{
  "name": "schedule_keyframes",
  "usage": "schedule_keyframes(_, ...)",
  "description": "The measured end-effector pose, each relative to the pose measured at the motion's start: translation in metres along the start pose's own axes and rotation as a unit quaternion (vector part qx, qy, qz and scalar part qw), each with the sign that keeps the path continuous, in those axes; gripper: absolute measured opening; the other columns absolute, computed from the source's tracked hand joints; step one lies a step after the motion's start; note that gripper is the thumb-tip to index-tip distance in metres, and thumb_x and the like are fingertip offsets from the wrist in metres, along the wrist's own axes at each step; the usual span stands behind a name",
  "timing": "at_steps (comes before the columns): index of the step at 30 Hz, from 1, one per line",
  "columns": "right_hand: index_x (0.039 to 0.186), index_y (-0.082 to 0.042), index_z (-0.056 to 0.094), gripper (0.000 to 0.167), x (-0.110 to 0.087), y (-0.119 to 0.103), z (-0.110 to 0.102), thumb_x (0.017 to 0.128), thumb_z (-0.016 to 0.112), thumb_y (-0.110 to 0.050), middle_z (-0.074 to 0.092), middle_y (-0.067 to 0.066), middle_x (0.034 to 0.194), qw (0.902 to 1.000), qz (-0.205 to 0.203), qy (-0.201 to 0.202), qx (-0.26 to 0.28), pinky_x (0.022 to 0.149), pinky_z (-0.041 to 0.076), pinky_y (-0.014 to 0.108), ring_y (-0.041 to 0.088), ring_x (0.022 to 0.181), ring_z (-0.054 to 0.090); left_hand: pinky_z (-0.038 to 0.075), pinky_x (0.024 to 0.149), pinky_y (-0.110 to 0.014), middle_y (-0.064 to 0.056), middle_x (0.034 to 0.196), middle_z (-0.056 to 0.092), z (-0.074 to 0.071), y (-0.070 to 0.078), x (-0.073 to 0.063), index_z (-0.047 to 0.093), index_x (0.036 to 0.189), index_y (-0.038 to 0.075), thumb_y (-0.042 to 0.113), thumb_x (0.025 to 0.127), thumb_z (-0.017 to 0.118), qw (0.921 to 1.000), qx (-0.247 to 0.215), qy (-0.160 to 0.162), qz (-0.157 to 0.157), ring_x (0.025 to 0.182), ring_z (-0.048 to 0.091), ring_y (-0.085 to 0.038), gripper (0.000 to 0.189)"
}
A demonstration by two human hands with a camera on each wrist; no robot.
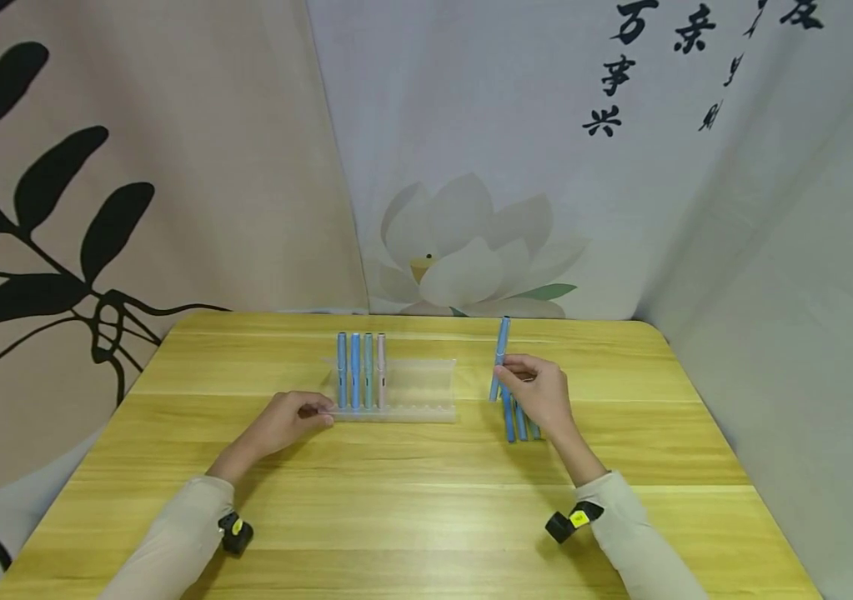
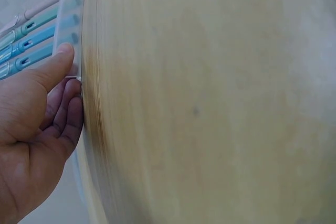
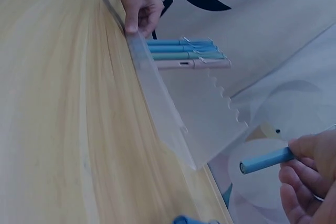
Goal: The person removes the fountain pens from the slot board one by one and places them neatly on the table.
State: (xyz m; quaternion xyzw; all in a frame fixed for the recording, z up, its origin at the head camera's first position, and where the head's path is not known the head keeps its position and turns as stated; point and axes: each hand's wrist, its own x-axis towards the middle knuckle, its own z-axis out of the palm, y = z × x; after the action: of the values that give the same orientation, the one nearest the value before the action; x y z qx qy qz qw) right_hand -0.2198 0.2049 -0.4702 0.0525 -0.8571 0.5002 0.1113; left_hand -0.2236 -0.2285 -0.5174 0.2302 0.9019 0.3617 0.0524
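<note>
A clear plastic pen rack (image 1: 420, 388) stands on the table, with several pens side by side at its left end: two blue, a green one (image 1: 368, 372) and a pink one (image 1: 381, 372). My left hand (image 1: 291, 419) pinches the rack's front left corner, thumb on top, as the left wrist view shows. To the right of the rack, my right hand (image 1: 540, 390) holds a blue pen (image 1: 501, 342) nearly upright between thumb and fingers. Its lower end points out from the fingertips in the right wrist view. Below this hand lie several blue pens (image 1: 509, 418), partly hidden by it.
The wooden table (image 1: 411, 508) reaches back to a wall hanging (image 1: 246, 167) printed with leaves and a lotus. Notches line the rack's upper edge (image 3: 231, 106). Black wrist cameras sit on both sleeves.
</note>
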Motion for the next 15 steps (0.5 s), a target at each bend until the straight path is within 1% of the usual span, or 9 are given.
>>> schedule_keyframes(4, 0.118, -0.005, 0.076, 0.036, -0.001, 0.007, -0.011, 0.095, 0.076, -0.032, 0.077, 0.010, 0.103, 0.9999, 0.007, 0.009, -0.003, 0.077, 0.058, 0.025, 0.024, 0.094, 0.071, 0.056, 0.083, -0.030, 0.005, 0.099, 0.073, 0.000, 0.000, 0.000, 0.076, 0.114, 0.009, 0.019, 0.097, 0.072, 1.0000, -0.002, 0.000, -0.004, 0.089, 0.066, -0.009, 0.020)
schedule_keyframes(7, 0.117, -0.005, 0.076, 0.037, -0.002, 0.011, -0.020, 0.094, 0.076, -0.033, 0.077, 0.010, 0.103, 0.9996, 0.020, 0.023, -0.001, 0.075, 0.056, 0.021, 0.022, 0.093, 0.071, 0.056, 0.083, -0.029, 0.004, 0.101, 0.074, 0.000, 0.000, 0.000, 0.076, 0.114, 0.009, 0.020, 0.097, 0.072, 1.0000, -0.002, 0.000, -0.005, 0.089, 0.066, -0.009, 0.020)
schedule_keyframes(15, 0.116, -0.005, 0.077, 0.036, -0.006, 0.024, -0.041, 0.094, 0.076, -0.034, 0.077, 0.011, 0.100, 0.9976, 0.037, 0.050, -0.033, 0.073, 0.055, 0.020, 0.021, 0.090, 0.072, 0.057, 0.083, -0.030, 0.000, 0.105, 0.075, 0.000, -0.001, 0.000, 0.076, 0.115, 0.008, 0.019, 0.097, 0.072, 1.0000, 0.003, -0.001, -0.001, 0.091, 0.066, -0.010, 0.021)
